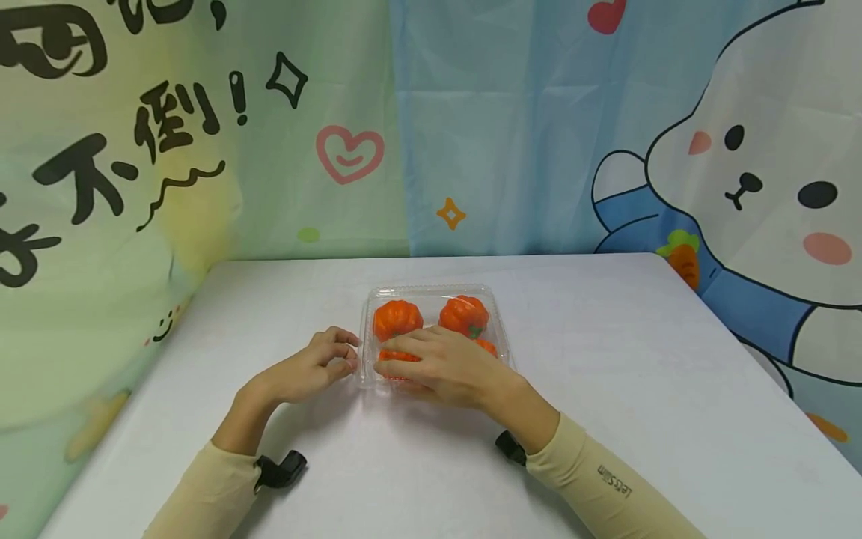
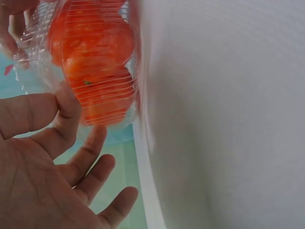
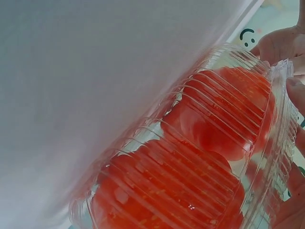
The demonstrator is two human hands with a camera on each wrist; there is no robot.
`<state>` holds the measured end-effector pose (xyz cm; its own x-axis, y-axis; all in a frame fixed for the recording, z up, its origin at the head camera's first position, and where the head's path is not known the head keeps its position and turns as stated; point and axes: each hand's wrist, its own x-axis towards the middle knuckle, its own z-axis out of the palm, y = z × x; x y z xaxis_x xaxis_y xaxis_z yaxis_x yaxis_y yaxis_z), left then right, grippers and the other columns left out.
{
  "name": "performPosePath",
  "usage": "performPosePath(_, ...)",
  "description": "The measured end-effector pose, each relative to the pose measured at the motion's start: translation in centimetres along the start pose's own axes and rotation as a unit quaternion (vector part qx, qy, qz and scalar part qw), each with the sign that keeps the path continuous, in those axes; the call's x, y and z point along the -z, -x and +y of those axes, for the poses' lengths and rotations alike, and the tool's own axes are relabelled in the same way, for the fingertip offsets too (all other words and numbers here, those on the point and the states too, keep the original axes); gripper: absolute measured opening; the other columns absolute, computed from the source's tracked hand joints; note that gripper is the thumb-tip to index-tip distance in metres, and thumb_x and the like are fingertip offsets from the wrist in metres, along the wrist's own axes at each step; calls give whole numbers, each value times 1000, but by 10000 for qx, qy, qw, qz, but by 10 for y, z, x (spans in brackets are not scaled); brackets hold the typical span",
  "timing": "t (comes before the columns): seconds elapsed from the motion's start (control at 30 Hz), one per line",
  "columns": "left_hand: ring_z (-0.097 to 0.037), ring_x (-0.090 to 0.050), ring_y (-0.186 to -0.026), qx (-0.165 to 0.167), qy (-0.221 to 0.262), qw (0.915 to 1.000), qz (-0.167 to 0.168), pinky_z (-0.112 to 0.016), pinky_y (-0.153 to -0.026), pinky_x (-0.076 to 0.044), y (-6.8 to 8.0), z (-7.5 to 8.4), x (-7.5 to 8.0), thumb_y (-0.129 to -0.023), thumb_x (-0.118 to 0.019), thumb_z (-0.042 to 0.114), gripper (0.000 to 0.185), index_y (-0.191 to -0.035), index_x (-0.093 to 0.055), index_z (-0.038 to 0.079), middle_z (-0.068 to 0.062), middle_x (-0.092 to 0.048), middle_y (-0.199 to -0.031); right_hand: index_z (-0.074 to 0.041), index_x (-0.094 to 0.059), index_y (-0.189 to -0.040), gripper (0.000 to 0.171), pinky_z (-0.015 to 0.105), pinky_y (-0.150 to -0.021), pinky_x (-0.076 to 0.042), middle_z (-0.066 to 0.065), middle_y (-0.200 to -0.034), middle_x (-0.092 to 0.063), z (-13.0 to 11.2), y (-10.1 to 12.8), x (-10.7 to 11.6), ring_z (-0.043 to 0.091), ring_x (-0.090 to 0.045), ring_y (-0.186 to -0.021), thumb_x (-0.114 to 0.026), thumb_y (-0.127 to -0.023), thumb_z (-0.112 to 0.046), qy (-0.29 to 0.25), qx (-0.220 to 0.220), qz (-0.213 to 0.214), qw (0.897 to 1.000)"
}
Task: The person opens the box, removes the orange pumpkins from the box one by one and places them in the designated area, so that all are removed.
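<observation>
A clear plastic box [image 1: 434, 293] with ribbed sides stands on the table and holds several orange, lobed, pepper-like vegetables [image 1: 398, 320]; one shows a green stem. My right hand [image 1: 447, 367] lies across the near part of the box, fingers extended toward its left side, hiding some of the vegetables. At the box's left edge is my left hand [image 1: 322, 365], its thumb and bent forefinger close to the rim. The left wrist view shows its other fingers [image 2: 88, 155] spread apart beside the box. Whether the lid is fastened, I cannot tell.
The box rests on a white-covered table [image 1: 640, 359]. A printed cloth backdrop [image 1: 471, 135] hangs behind the table's far edge and along its sides. Each sleeve cuff has a dark wrist-camera mount [image 1: 281, 470].
</observation>
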<state>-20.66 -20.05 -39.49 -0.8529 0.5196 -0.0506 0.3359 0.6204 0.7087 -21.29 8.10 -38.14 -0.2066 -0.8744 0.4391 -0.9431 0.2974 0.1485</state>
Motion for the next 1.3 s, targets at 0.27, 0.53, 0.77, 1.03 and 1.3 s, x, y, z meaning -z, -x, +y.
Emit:
performPosePath(0.27, -40, -37, -133, -125, -84, 9999, -9, -58, -106, -34, -1, -2, 0, -105, -52, 19, 21, -96, -67, 8, -16, -47, -140, -24, -72, -112, 15, 40, -94, -55, 2, -129, -67, -3, 1, -1, 25, -65, -118, -73, -96, -24, 136, 74, 16, 9999)
performPosePath(0.53, -40, -37, -134, -23, 268, 9996, -105, -59, -108, -33, -1, -2, -2, -106, -51, 20, 21, -103, -65, 5, -17, -46, -142, -18, -71, -97, 6, 38, -90, -55, 1, -129, -66, -7, -2, -3, 25, -66, -111, -72, -95, -12, 727, 123, -19, 9973)
performPosePath(0.77, -41, -38, -134, -103, 462, 9987, -202, -56, -107, -33, 0, -5, -2, -108, -49, 18, 21, -106, -64, 2, -18, -46, -143, -17, -74, -98, 2, 38, -93, -53, 0, -125, -68, -12, -4, -6, 22, -66, -110, -74, -96, -17, 1159, -23, 116, 9932)
performPosePath(1.03, -42, -38, -136, -47, 658, 9973, -329, -57, -109, -32, 0, -6, -4, -108, -50, 19, 21, -109, -62, 3, -18, -45, -145, -15, -74, -93, 3, 37, -90, -53, -1, -120, -69, -14, -7, -8, 21, -67, -107, -77, -93, -16, 1174, -138, 264, 9926)
performPosePath(1.3, -41, -42, -137, -88, 744, 9965, -377, -58, -111, -33, -2, -8, -5, -108, -50, 22, 22, -108, -62, 3, -18, -48, -144, -12, -73, -94, 5, 35, -90, -52, 0, -120, -68, -12, -8, -11, 21, -67, -105, -70, -98, -13, 1206, -175, 179, 9924)
